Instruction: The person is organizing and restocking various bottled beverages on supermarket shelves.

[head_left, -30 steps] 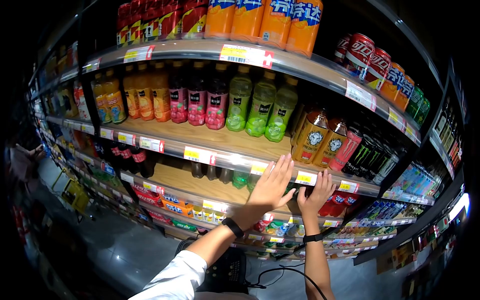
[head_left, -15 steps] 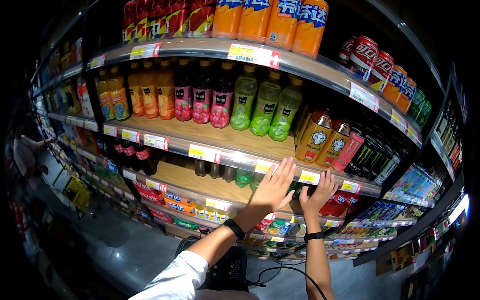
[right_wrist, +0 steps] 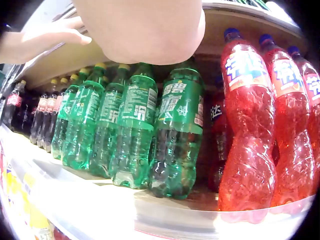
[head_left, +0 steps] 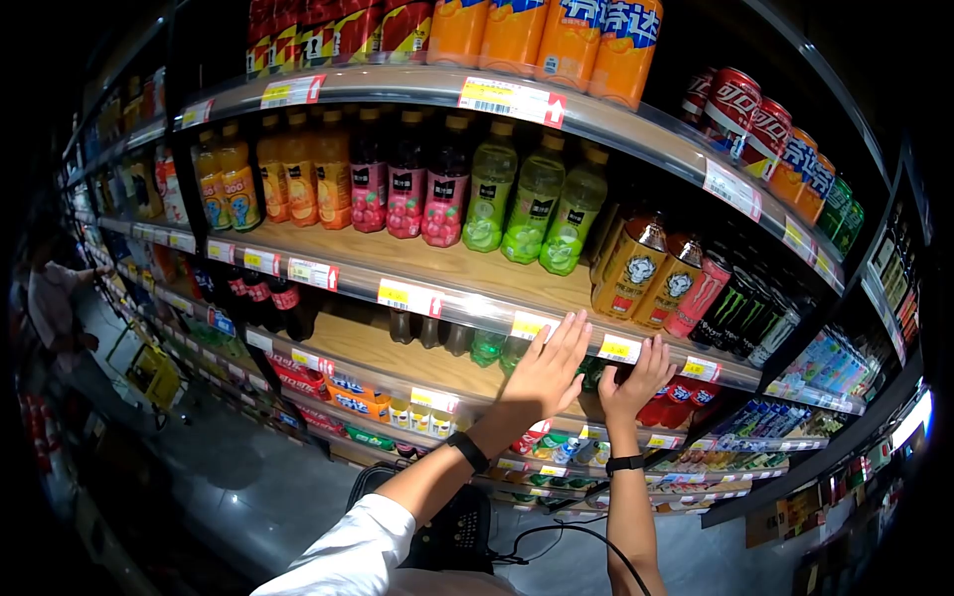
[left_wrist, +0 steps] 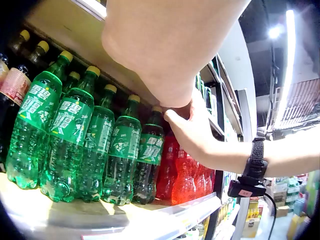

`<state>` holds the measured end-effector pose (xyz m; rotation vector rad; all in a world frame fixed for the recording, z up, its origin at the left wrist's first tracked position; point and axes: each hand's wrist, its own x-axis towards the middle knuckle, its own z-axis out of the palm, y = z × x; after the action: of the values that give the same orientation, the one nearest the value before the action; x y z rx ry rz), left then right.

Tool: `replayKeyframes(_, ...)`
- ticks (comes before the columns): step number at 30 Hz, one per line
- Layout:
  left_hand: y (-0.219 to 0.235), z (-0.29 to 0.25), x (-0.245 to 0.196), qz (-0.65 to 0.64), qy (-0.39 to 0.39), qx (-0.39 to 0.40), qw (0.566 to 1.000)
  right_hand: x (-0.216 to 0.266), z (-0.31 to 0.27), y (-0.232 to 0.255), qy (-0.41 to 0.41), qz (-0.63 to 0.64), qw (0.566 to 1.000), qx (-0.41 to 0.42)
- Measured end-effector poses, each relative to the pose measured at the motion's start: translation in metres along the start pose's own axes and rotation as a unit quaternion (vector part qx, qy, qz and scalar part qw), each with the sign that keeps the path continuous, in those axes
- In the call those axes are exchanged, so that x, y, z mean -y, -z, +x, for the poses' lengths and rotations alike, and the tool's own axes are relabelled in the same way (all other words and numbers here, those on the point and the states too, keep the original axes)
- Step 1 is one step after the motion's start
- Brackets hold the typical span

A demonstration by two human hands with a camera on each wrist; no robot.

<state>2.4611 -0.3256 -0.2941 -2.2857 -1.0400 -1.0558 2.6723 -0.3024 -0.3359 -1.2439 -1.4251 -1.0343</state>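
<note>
In the head view my left hand (head_left: 543, 375) lies with straight fingers against the front edge of the middle shelf (head_left: 467, 309), by the price labels. My right hand (head_left: 634, 387) is just to its right, fingertips resting at the same edge, below two golden-brown drinks (head_left: 632, 270). Neither hand holds anything. Under that shelf, the left wrist view shows green soda bottles (left_wrist: 70, 122) with yellow caps, and my right hand (left_wrist: 192, 129) above red bottles (left_wrist: 184, 172). The right wrist view shows the same green bottles (right_wrist: 137, 110) and red bottles (right_wrist: 247, 125) with blue caps.
Green-labelled juice bottles (head_left: 540, 207), pink-labelled bottles (head_left: 445, 194) and orange juice bottles (head_left: 333, 179) line the middle shelf. Large orange cans (head_left: 568, 40) stand above. Dark energy drink cans (head_left: 733, 313) are at the right. A person (head_left: 60, 308) stands in the far left aisle.
The head view has shifted slightly, so the shelves sit a little further right and the upper ones tilt. Both hands stay at the shelf edge. The person at far left has come further into view.
</note>
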Motion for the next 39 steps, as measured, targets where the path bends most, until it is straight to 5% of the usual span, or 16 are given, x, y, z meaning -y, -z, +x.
replayKeyframes(16, 0.024, 0.003, 0.002, -0.037, -0.014, 0.023, 0.999, -0.006, -0.004, -0.012, 0.011, 0.002, 0.999, -0.041)
replayKeyframes(20, 0.038, 0.022, 0.025, -0.098, -0.008, -0.022, 0.995, -0.008, -0.005, -0.014, 0.015, 0.002, 0.999, -0.045)
replayKeyframes(21, 0.051, 0.037, 0.037, -0.109, -0.014, -0.09, 0.99, -0.007, -0.004, -0.014, 0.015, 0.003, 0.999, -0.046)
replayKeyframes(25, 0.093, 0.11, 0.092, -0.006, -0.028, -0.201, 0.979, -0.009, -0.005, -0.021, 0.016, -0.011, 0.998, -0.063)
replayKeyframes(26, 0.109, 0.128, 0.102, 0.052, -0.04, -0.191, 0.979, -0.009, -0.005, -0.022, 0.013, -0.013, 0.998, -0.064)
replayKeyframes(28, 0.133, 0.164, 0.119, 0.104, 0.079, 0.048, 0.99, -0.01, -0.006, -0.024, 0.02, -0.013, 0.997, -0.072)
replayKeyframes(30, 0.118, 0.176, 0.155, 0.165, -0.08, -0.164, 0.969, -0.013, -0.007, -0.024, 0.024, -0.013, 0.998, -0.064)
replayKeyframes(31, 0.12, 0.183, 0.161, 0.164, -0.081, -0.164, 0.969, -0.014, -0.008, -0.024, 0.029, -0.013, 0.998, -0.057)
replayKeyframes(33, 0.124, 0.194, 0.164, 0.091, -0.039, 0.001, 0.995, -0.017, -0.01, -0.025, 0.031, -0.019, 0.998, -0.055)
replayKeyframes(39, 0.136, 0.206, 0.159, 0.05, -0.029, 0.086, 0.995, -0.02, -0.011, -0.03, 0.041, -0.034, 0.996, -0.066)
